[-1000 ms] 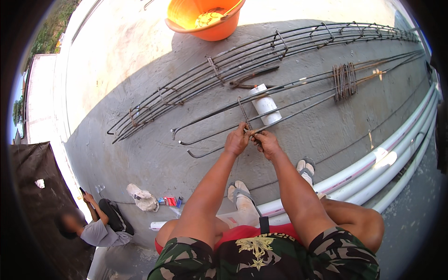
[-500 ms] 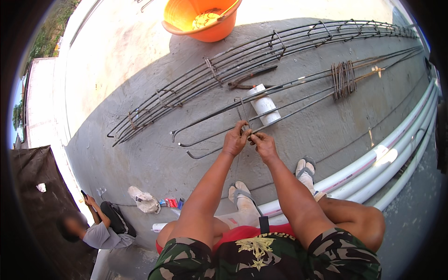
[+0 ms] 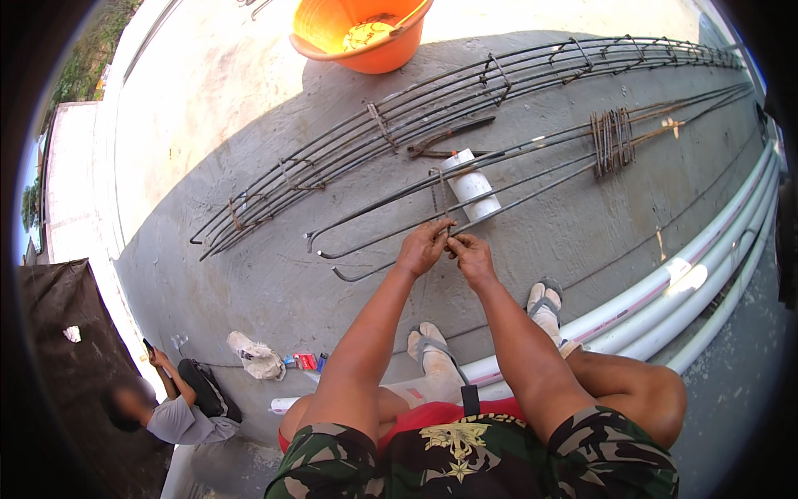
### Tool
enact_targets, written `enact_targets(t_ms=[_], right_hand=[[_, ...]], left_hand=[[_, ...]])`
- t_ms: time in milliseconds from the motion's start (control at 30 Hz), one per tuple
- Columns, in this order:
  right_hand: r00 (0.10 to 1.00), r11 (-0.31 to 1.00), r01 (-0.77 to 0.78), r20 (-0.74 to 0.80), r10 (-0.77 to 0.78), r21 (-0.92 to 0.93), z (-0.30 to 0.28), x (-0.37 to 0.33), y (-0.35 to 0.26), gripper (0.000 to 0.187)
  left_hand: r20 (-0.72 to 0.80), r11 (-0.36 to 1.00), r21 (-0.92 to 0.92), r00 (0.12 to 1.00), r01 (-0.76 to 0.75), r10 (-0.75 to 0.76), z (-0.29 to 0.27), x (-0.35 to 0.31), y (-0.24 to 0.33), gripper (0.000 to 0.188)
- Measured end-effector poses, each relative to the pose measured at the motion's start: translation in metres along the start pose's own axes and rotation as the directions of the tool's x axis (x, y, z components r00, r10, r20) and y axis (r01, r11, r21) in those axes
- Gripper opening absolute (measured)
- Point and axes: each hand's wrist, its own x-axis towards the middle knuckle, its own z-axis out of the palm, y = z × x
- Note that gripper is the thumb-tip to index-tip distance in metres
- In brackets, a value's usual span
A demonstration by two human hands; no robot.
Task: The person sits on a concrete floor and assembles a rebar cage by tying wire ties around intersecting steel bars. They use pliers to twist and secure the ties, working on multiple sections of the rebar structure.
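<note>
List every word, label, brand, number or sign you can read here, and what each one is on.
Camouflage shirt: yellow lettering above a gold emblem, steeply foreshortened; I won't copy it out.
White pipes: thin reddish print along the side, too small to read.
Red packet: any print is too small to read.
I can make out no other lettering.

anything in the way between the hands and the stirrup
Nothing visible does: the left hand and right hand are both at the stirrup's near end, by the nearest bar. The white pipe lies beyond the hands, not between.
</note>
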Motion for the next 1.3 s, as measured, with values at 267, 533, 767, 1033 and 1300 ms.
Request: enact_targets(t_ms=[267,533,767,1033,1300], right_hand=[[0.999,0.999,0.037,-0.023,-0.037,0.033,0.002,0.004,0.008,0.017],[0.990,0.967,0.133,-0.025,-0.142,-0.217,-0.004,0.006,0.004,0.017],[0.994,0.961,0.106,-0.008,-0.112,-0.254,-0.006,0.005,-0.005,0.016],[0.992,0.920,0.130,0.049,-0.120,-0.370,-0.012,0.009,-0.011,0.018],[0.986,0.792,0.132,-0.002,-0.166,-0.596,-0.006,0.007,-0.020,0.023]], left_hand=[[0.251,0.939,-0.222,0.946,0.262,-0.205,-0.011,0.008,0.000,0.024],[0.263,0.946,-0.256,0.956,0.200,-0.131,-0.013,0.007,0.004,0.026],[0.131,0.972,-0.022,0.965,0.232,-0.227,-0.011,0.002,0.011,0.034],[0.154,0.988,0.127,0.983,0.083,-0.102,-0.009,0.006,0.009,0.024],[0.105,0.953,0.203,0.962,0.227,-0.251,0.001,0.006,0.019,0.025]])
